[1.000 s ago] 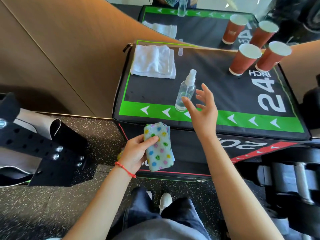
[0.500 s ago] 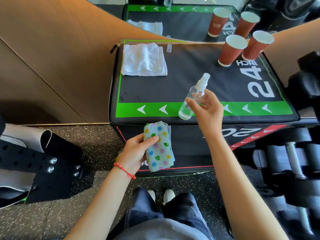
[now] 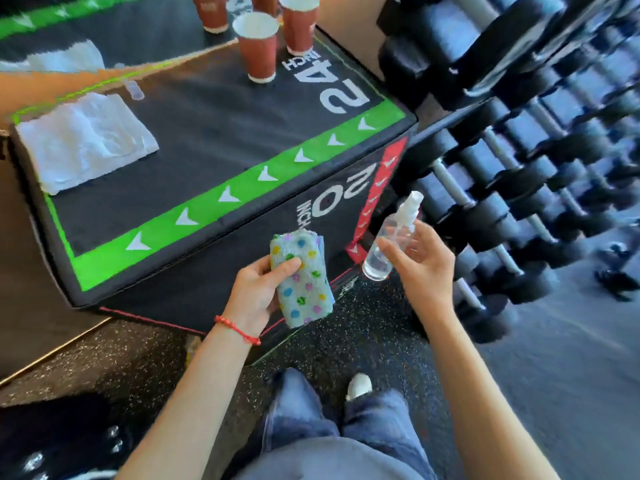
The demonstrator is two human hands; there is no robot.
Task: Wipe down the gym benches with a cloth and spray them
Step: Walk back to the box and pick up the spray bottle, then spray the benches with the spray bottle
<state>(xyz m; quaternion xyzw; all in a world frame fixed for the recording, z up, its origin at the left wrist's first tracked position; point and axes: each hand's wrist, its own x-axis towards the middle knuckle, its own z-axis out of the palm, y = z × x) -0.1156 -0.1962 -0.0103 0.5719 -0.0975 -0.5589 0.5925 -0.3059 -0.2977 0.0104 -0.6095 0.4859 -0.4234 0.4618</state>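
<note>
My left hand grips a folded pale cloth with coloured dots, held in front of the black plyo box's side. My right hand holds a clear spray bottle with a white nozzle, tilted, just off the box's right front corner. The bottle is in the air, above the speckled floor. No gym bench shows in this view.
The black and green plyo box carries a folded white towel, a small clear cap and red paper cups. A rack of black dumbbells fills the right. My feet stand on dark rubber flooring.
My right hand took the spray bottle off the box top and brought it down to the right of the cloth. The view has swung right toward the dumbbell rack.
</note>
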